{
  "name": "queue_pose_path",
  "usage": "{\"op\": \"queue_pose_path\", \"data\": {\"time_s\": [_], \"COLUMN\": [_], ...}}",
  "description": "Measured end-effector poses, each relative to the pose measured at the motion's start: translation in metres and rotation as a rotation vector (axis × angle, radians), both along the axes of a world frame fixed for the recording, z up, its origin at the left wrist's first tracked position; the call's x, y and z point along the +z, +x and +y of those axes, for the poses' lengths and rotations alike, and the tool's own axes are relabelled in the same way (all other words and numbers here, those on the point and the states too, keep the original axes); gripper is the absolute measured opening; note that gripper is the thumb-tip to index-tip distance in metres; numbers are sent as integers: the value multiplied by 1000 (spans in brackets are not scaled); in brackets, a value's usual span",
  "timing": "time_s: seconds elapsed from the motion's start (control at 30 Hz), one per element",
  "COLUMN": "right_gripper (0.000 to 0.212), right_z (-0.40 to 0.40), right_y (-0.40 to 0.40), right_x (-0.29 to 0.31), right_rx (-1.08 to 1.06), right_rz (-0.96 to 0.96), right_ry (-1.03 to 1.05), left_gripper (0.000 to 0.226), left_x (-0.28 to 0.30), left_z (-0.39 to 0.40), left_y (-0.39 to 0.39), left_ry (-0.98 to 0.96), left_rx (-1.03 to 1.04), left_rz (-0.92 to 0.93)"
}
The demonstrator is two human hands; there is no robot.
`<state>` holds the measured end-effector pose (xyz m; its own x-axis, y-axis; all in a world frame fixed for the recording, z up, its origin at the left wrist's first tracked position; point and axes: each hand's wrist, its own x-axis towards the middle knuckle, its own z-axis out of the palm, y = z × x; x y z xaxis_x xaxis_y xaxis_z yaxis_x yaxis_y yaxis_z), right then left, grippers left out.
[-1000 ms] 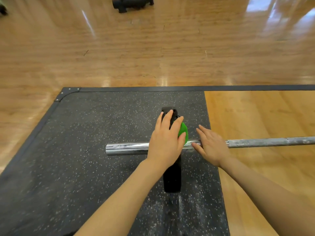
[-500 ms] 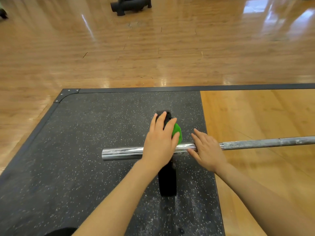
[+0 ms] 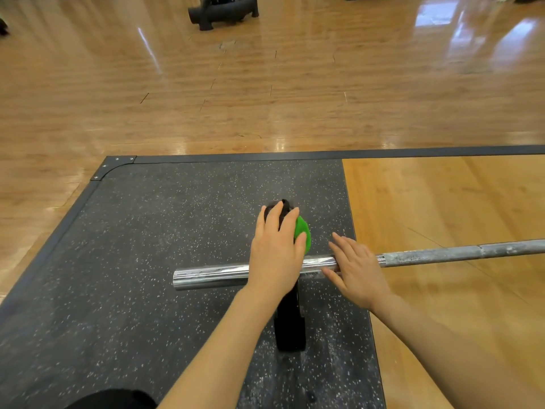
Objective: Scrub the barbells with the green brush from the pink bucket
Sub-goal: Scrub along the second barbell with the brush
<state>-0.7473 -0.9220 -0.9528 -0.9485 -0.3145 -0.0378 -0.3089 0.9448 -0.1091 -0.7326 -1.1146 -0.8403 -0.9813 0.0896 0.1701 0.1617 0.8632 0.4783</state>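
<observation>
A barbell lies across the speckled black mat, its chrome sleeve (image 3: 212,274) pointing left and its dull grey shaft (image 3: 457,252) running off to the right. A black weight plate (image 3: 290,326) stands on the sleeve, edge-on to me. My left hand (image 3: 275,255) covers the green brush (image 3: 303,231) and holds it against the sleeve beside the plate; only the brush's right edge shows. My right hand (image 3: 356,273) lies flat with straight fingers on the sleeve's inner end, just right of the brush. No pink bucket is in view.
The mat (image 3: 147,261) has a dark rim and meets a wooden platform panel (image 3: 442,202) on the right. Glossy wooden floor stretches beyond it. Black equipment (image 3: 221,10) stands at the top edge. A dark-clothed knee (image 3: 118,399) shows at the bottom.
The view has drifted a little; both hands keep their places on the sleeve, with the brush still under my left hand.
</observation>
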Motion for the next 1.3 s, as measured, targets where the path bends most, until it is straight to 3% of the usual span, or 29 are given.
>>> {"op": "queue_pose_path", "data": {"time_s": [0.33, 0.6, 0.77, 1.0, 1.3], "right_gripper": [77, 76, 82, 95, 96], "right_z": [4, 4, 2, -4, -2], "right_y": [28, 41, 35, 28, 34], "right_x": [-1, -1, 7, 3, 6], "right_rx": [4, -13, -36, -92, -81], "right_rz": [21, 9, 14, 17, -38], "right_ry": [21, 17, -39, -46, -70], "left_gripper": [48, 45, 45, 49, 48], "left_x": [-17, 4, 8, -9, -14], "left_z": [6, 2, 3, 11, 7], "left_y": [60, 10, 14, 72, 74], "left_ry": [-123, -161, -139, -149, -186], "left_rx": [8, -33, -41, 8, -31], "left_rz": [143, -45, -68, 124, 130]}}
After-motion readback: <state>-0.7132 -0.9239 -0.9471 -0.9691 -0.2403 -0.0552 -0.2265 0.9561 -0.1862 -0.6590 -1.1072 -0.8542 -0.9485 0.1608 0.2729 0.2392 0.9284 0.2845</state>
